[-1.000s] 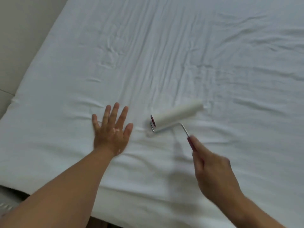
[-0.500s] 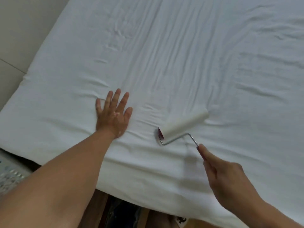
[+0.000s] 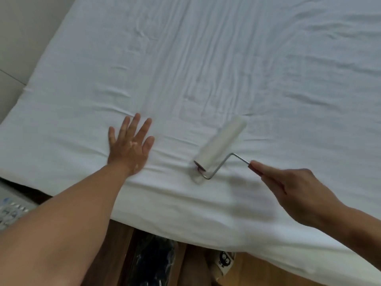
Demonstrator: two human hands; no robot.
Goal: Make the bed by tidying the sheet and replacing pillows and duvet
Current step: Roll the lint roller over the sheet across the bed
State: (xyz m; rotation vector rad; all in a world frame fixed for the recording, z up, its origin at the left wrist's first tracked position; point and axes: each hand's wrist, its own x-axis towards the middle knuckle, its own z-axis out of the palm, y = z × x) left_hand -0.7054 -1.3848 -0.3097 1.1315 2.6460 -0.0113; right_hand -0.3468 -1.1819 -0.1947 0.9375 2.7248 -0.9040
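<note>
1. Drawn back toward the near mattress edge since a second ago, and swung to a steeper slant: lint roller, lying on the white sheet, low and central in view.
2. Long axis from near-left, at the red end cap, to far-right; bent wire arm leaving the near end and reaching right to the red handle.
3. Gripped by the right hand, fingers curled round the handle, forefinger laid along it toward the wire. Set right of the drum and nearer, so free rolling only across the axis: away to the far-left, or back to the near-right.
4. Pressed flat on the sheet left of the roller, apart from it: left hand, fingers straight and spread, holding nothing, probably pinning the cloth against the pull.
5. Little room behind: mattress edge close by on the near side, then wooden floor and a dark bag below.
6. Wide room ahead and to the right over creased sheet; left edge and pale tiles well apart.
7. Judged step: sheet tidying. No pillows or duvet in view, so likely early.
</note>
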